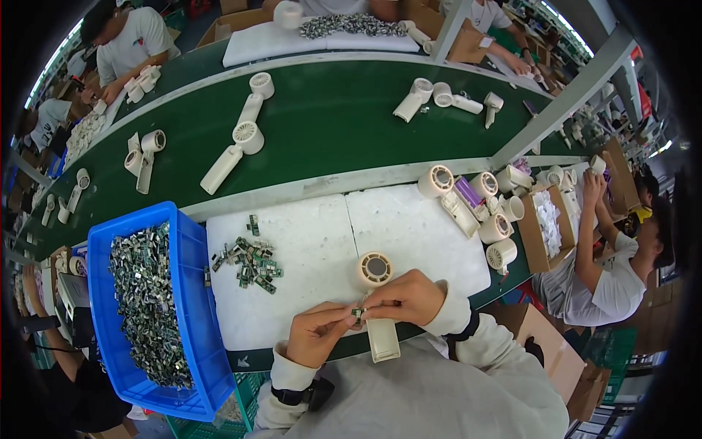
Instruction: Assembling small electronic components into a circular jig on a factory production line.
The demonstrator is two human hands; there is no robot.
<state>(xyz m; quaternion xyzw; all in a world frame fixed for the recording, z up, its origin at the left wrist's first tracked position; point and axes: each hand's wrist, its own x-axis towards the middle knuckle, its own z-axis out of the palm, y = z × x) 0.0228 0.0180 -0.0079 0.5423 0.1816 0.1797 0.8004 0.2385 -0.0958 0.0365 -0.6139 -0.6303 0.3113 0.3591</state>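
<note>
A small green circuit board (357, 313) is pinched between the thumb and fingers of my left hand (316, 335). My right hand (409, 298) has its fingertips closed just beside the board, over the neck of a cream handheld fan (384, 342). What those fingertips grip is too small to make out. The fan lies with its round head away from me and its open handle shell toward me, partly covered by my right hand. A loose heap of circuit boards (256, 265) lies left of my hands on the white foam mat (311, 219).
A blue bin (194, 256) full of circuit boards stands at the left. Several fan parts (496, 228) crowd the mat's right end, near a cardboard box (537, 241). Beyond runs a green conveyor belt (322, 124) carrying fans. A metal post (563, 99) rises at right; co-workers sit around.
</note>
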